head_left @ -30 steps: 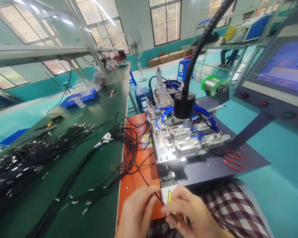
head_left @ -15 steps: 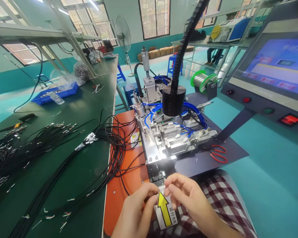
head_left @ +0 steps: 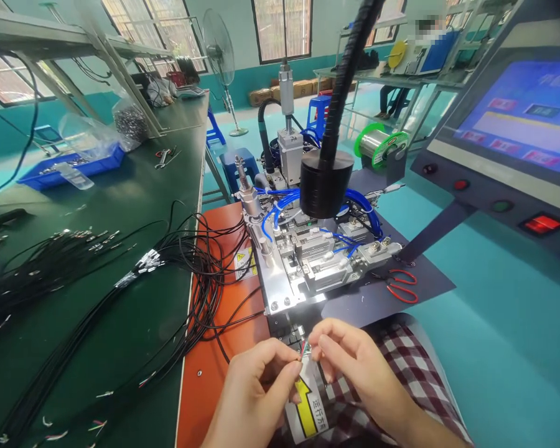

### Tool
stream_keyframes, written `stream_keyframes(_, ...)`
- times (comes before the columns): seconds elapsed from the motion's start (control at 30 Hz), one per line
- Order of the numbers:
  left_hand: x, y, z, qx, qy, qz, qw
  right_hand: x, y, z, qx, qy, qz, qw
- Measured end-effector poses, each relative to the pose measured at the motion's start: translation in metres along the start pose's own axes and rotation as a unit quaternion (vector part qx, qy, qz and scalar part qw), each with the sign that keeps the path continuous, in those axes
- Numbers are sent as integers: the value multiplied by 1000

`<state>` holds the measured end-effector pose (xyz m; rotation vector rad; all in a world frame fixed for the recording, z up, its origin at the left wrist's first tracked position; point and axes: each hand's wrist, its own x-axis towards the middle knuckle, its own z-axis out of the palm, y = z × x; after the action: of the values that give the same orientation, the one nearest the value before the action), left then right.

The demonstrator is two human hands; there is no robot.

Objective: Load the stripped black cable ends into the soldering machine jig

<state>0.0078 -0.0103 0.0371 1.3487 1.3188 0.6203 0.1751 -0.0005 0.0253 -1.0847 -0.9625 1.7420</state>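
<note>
My left hand (head_left: 256,386) pinches the stripped end of a black cable (head_left: 303,348), whose small coloured wires show at the tip. My right hand (head_left: 354,361) pinches the same wire ends from the other side, fingertips almost touching the left ones. Both hands hover just in front of the metal fixture (head_left: 303,267) of the machine, above a white label with a yellow arrow (head_left: 308,410). The cable runs back to a loose bundle of black cables (head_left: 205,267) on the orange plate (head_left: 214,361).
A black lamp head on a flexible arm (head_left: 325,183) hangs over the fixture. Red scissors (head_left: 401,286) lie right of it. A control panel with screen (head_left: 518,124) stands at right. The green bench (head_left: 98,236) carries cable bundles and a blue tray (head_left: 70,168).
Both hands have risen and moved forward toward the fixture with the cable end. The view has shifted down and closer, so the arrow label now shows below the hands.
</note>
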Motion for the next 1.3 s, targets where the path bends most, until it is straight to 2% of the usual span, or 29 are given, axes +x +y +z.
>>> stream_keyframes(0.3, 2, 1, 7, -43, 37, 21, 998, 2, 4, 8, -38, -9, 19, 999)
stream_keyframes(0.43, 2, -2, 7, -122, 23, -3, 992, 2, 8, 9, -59, -13, 5, 998)
stream_keyframes(0.57, 2, -4, 3, -180, -26, -39, 983, 1, 11, 9, -78, -16, 8, 997)
stream_keyframes(0.67, 3, -2, -1, -153, -34, -43, 987, -1, 14, 7, -136, 0, -10, 991)
stream_keyframes(0.83, 3, 4, -2, -37, 32, 22, 999, -7, 15, 3, -231, 34, -92, 968)
stream_keyframes(0.9, 2, 3, -2, 3, 49, 54, 997, -9, 12, 2, -224, 46, -105, 968)
stream_keyframes(0.97, 1, 1, -2, 10, 51, 63, 997, -9, 8, 1, -185, 57, -80, 978)
stream_keyframes(1.07, 0, -4, -1, -37, 38, 21, 998, -5, 2, 1, -113, 43, -26, 992)
stream_keyframes(1.17, 0, -8, 0, -97, 17, -17, 995, 0, 2, 2, -61, 6, -5, 998)
stream_keyframes(1.3, 1, -6, -1, -141, 7, -11, 990, 3, 8, 6, -25, -10, -6, 1000)
